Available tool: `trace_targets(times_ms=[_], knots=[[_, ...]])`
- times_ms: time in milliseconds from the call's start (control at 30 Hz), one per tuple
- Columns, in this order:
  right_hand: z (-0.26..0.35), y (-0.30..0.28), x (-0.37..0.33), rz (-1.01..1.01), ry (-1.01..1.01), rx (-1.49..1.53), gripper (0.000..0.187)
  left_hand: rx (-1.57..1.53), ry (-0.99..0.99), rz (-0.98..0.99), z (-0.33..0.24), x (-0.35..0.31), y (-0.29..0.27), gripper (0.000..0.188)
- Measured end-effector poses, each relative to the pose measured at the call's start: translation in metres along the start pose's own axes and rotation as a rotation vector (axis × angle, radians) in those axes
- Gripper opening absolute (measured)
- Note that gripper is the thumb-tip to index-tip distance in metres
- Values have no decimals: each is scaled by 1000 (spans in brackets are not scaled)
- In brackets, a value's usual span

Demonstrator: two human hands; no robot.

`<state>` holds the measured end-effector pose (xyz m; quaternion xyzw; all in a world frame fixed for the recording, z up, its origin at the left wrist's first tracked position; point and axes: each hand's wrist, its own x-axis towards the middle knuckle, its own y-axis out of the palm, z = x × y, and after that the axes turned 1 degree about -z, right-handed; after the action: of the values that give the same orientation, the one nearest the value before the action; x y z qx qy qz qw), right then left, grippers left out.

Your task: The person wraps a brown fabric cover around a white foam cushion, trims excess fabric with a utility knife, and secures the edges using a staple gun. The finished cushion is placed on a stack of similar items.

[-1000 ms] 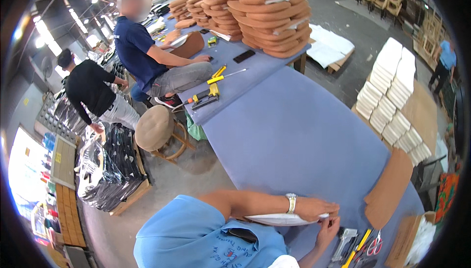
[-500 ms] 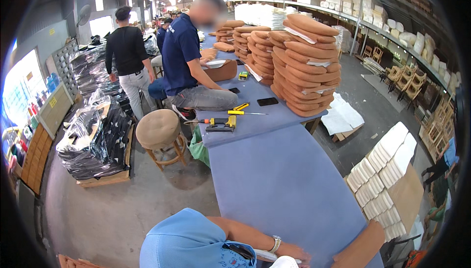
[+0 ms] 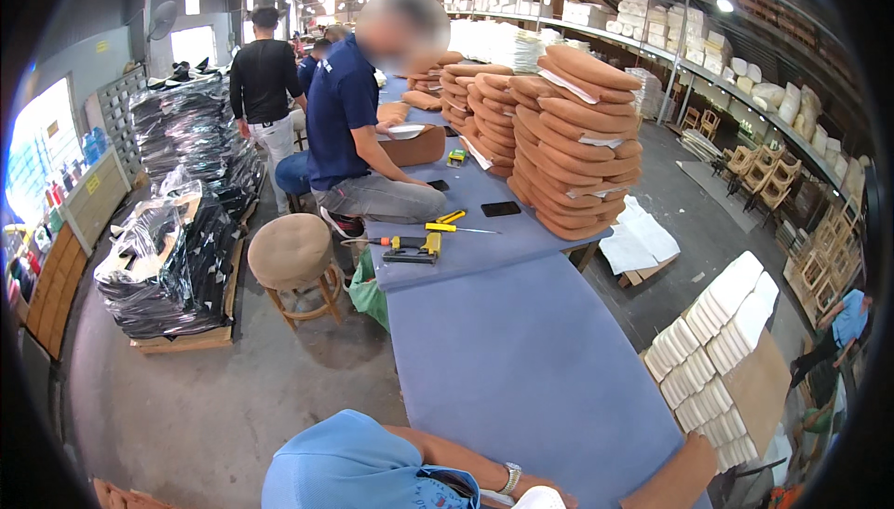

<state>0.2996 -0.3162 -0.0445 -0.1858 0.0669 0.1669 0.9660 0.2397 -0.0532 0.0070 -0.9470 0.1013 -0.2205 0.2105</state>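
My left arm (image 3: 456, 458), with a light blue sleeve and a metal wristwatch (image 3: 510, 478), reaches across the near end of a blue-covered table (image 3: 521, 341). The picture's lower edge cuts off most of my left hand (image 3: 553, 493), so its fingers are hidden. Beside it shows the top of a white rounded thing (image 3: 538, 499), whose kind I cannot make out. Farther right, a brown upholstered piece (image 3: 672, 474) lies slanted at the table's near right corner. My right hand is out of view.
A yellow staple gun (image 3: 410, 248), a screwdriver (image 3: 461, 229) and a black phone (image 3: 500, 209) lie farther up the table. Tall stacks of brown cushions (image 3: 577, 146) stand behind them. A person in navy (image 3: 340, 118) sits on the table. A round stool (image 3: 291, 253) stands left.
The whole view has shifted slightly. My left hand shows less, now mostly below the lower edge. The person in black at the back has moved a little farther off.
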Motion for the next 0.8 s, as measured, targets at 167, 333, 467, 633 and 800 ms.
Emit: trace_targets(times_ms=[167,333,467,633,800], knots=[[0,-4,5,-134,-34,-139,42,-142,-178,91,-6,-2,-4,39],[-28,-27,14,-265,-91,-359,51,-12,-161,84,-19,2,-17,22],[-91,-61,26,-336,-234,-681,58,22,-153,26,-21,3,-13,17],[-36,-66,-2,-327,-185,-565,36,-5,-232,53,-44,-1,-30,16],[-3,-44,-53,-402,94,176,32,93,-52,19,-37,9,-36,32]])
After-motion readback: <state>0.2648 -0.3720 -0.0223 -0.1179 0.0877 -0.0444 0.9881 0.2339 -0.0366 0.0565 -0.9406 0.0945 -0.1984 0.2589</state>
